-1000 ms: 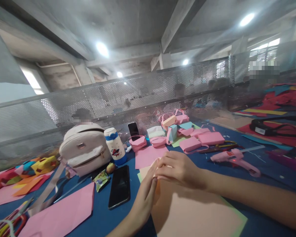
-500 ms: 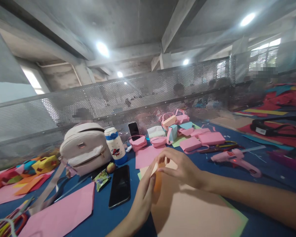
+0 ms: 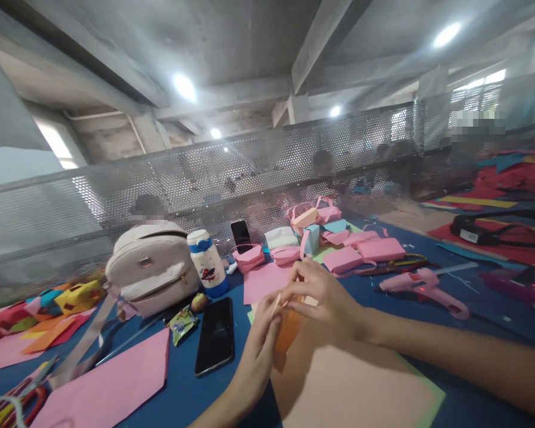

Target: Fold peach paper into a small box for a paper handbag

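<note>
Right of the flat phone (image 3: 214, 336), left hand (image 3: 259, 345) and right hand (image 3: 324, 300) are together, both pinching orange paper (image 3: 289, 327) over a peach sheet (image 3: 352, 383); it should be light, bendy, easily creased; best gripped gently by its edges.

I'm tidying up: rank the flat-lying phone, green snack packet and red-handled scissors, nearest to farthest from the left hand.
From the left hand:
1. Flat-lying phone, just left.
2. Green snack packet, left of the phone.
3. Red-handled scissors, near left corner.
</note>
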A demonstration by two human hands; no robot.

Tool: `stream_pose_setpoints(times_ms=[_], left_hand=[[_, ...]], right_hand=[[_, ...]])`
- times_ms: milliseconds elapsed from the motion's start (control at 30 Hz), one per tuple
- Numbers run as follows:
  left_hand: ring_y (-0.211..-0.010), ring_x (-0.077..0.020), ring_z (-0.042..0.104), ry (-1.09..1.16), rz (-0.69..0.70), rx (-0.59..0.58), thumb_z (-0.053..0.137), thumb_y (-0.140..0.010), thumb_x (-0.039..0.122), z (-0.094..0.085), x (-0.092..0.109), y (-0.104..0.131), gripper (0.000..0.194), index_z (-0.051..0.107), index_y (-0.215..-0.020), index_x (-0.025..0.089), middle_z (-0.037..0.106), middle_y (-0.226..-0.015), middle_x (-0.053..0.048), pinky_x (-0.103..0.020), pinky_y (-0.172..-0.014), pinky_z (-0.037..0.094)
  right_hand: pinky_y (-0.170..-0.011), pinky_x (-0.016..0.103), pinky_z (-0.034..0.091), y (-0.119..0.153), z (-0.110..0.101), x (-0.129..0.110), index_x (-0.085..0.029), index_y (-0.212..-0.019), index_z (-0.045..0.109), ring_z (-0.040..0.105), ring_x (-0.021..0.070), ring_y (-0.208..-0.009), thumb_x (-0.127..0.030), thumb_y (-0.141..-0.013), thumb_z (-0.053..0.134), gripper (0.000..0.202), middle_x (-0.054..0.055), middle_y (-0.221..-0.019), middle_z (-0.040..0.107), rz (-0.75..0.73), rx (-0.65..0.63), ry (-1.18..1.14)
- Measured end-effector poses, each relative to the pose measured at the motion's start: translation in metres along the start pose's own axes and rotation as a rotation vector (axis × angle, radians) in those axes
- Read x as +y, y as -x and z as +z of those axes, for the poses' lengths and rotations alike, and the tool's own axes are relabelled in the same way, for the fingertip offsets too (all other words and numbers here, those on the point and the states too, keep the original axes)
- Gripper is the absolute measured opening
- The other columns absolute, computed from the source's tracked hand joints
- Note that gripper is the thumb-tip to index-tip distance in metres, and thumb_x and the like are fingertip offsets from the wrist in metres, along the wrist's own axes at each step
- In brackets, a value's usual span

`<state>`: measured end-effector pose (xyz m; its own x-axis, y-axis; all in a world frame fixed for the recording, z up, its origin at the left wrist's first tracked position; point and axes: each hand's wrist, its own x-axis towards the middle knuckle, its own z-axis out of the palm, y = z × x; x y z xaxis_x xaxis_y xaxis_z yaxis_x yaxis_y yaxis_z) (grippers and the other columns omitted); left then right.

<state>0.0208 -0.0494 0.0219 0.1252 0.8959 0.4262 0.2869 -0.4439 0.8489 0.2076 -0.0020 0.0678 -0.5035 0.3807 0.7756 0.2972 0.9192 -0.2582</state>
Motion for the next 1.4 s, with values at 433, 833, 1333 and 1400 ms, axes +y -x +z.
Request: stream_pose_setpoints(times_ms=[433, 833, 1333, 1400], left_hand=[[-0.079, -0.013, 0.064, 0.02, 0.202, 0.224, 0.067, -0.086, 0.021, -0.014, 0.004, -0.012, 0.02, 0.063, -0.105, 0.023, 0.065, -0.084, 0.001, -0.02, -0.076, 0.052], [-0.084, -0.0141, 0.065, 0.107, 0.136, 0.257, 0.071, -0.082, 0.025, -0.015, 0.004, -0.02, 0.01, 0.067, -0.089, 0.02, 0.069, -0.088, -0.001, -0.019, -0.078, 0.052], [-0.09, -0.0161, 0.063, -0.141, 0.4, 0.194, 0.062, -0.089, 0.014, -0.023, -0.01, -0.02, 0.026, 0.068, -0.111, 0.027, 0.064, -0.106, -0.004, -0.025, -0.079, 0.053], [-0.09, -0.0159, 0.063, -0.169, 0.422, 0.189, 0.062, -0.09, 0.013, -0.025, -0.012, -0.02, 0.032, 0.066, -0.118, 0.029, 0.062, -0.109, -0.005, -0.026, -0.08, 0.052]], right_hand=[[-0.103, 0.044, 0.035, -0.002, 0.001, 0.006, -0.021, -0.084, 0.067, 0.047, 0.0232, -0.117, -0.013, -0.086, 0.068, 0.007, 0.006, -0.118, 0.055, 0.147, -0.003, -0.174], [-0.07, 0.028, 0.042, -0.003, 0.006, 0.022, -0.016, -0.076, 0.065, 0.057, 0.0159, -0.074, -0.046, -0.089, 0.064, 0.033, 0.002, -0.079, 0.063, 0.265, -0.063, -0.368], [-0.091, 0.034, 0.045, 0.005, 0.018, 0.017, -0.025, -0.103, 0.074, 0.06, 0.0185, -0.096, -0.032, -0.09, 0.067, 0.016, 0.003, -0.1, 0.068, 0.229, -0.068, -0.534], [-0.09, 0.034, 0.045, 0.004, 0.018, 0.017, -0.025, -0.101, 0.075, 0.061, 0.0179, -0.095, -0.03, -0.09, 0.067, 0.014, 0.003, -0.099, 0.068, 0.224, -0.061, -0.558]])
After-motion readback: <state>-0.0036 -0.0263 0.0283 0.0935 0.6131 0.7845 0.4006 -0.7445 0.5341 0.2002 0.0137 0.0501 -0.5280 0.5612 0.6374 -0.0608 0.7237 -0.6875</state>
